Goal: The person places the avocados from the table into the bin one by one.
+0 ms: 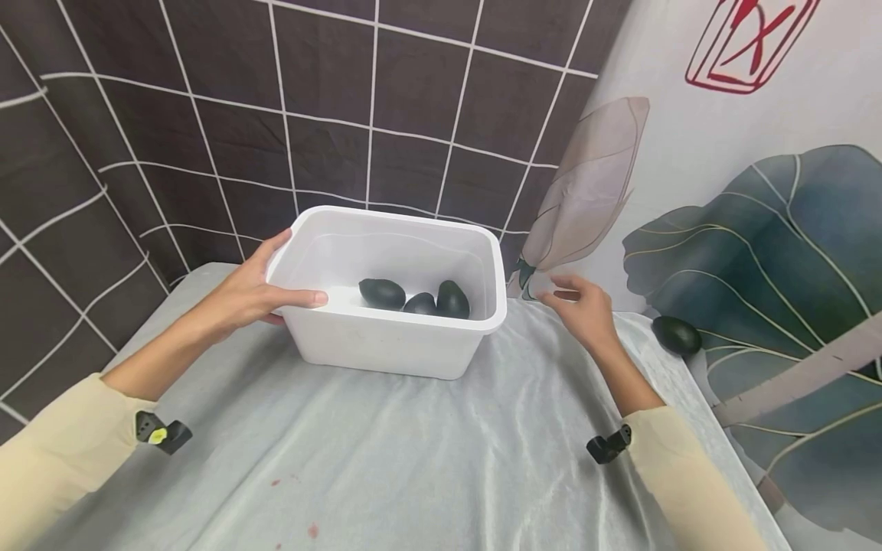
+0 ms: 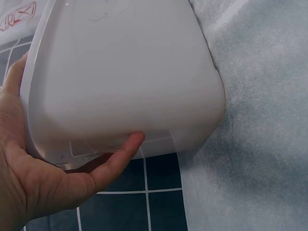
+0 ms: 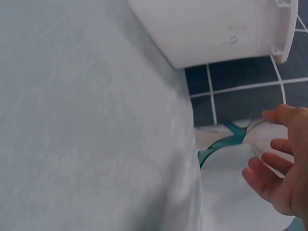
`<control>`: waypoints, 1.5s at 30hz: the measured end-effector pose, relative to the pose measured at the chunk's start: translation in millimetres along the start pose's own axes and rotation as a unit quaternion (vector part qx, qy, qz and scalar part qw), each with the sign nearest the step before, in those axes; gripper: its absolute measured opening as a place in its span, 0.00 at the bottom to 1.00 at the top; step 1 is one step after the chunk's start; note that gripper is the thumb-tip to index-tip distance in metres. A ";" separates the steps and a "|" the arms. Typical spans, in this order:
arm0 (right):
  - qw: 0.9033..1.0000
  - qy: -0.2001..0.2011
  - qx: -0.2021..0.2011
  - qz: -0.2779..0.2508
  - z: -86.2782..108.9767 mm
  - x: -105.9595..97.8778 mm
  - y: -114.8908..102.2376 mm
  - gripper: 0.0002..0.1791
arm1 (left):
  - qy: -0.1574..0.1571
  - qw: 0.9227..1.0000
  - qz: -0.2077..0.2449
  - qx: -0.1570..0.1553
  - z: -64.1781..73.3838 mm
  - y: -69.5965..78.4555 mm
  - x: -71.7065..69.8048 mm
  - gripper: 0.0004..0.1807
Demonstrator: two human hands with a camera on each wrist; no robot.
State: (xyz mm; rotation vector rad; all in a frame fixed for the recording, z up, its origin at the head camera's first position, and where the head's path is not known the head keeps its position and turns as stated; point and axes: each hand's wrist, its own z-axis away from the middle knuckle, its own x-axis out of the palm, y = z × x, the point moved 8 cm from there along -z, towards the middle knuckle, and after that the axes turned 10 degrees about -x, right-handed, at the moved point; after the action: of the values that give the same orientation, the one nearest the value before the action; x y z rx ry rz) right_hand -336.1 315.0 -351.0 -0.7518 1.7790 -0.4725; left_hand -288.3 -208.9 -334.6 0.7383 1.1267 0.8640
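Note:
A white plastic bin (image 1: 386, 344) stands toward the back of the cloth-covered table, with three dark green avocados (image 1: 452, 300) lying inside. My left hand (image 1: 256, 292) grips the bin's left end, thumb over the front rim and fingers toward the back. In the left wrist view that hand (image 2: 53, 178) lies against the bin's end wall (image 2: 120, 72). Apart from the bin, off its right side, my right hand (image 1: 582, 306) is in the air with loosely bent fingers and nothing in them. Another avocado (image 1: 677, 335) lies to its right, at the table's right edge.
A pale grey cloth (image 1: 386, 459) with small reddish spots covers the table. Dark tile-patterned sheeting (image 1: 331, 84) rises behind and at the left. A white wall covering with large painted leaves (image 1: 758, 245) borders the right edge.

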 end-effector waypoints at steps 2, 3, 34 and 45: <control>1.000 -0.005 0.006 0.007 2.7 -1.5 6.4 0.33 | 0.000 1.000 0.000 0.001 0.2 -0.1 -0.1 0.75; 1.000 -0.008 0.008 0.011 4.0 -2.3 9.1 0.33 | 0.000 1.000 0.000 0.001 0.4 0.0 -0.3 0.75; 0.991 -0.021 0.080 0.107 32.2 -59.7 97.1 0.33 | 0.004 1.000 -0.002 0.004 0.6 0.7 -1.2 0.75; 0.986 0.058 0.135 0.076 40.4 -86.3 120.1 0.37 | 0.002 1.000 0.003 0.002 -0.2 0.6 0.4 0.75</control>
State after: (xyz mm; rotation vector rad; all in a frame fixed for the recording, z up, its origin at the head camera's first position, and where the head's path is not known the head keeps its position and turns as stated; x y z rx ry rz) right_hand -311.4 463.2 -381.8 -0.4033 1.8176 -0.6484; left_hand -288.5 -208.3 -334.3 0.7442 1.1296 0.8688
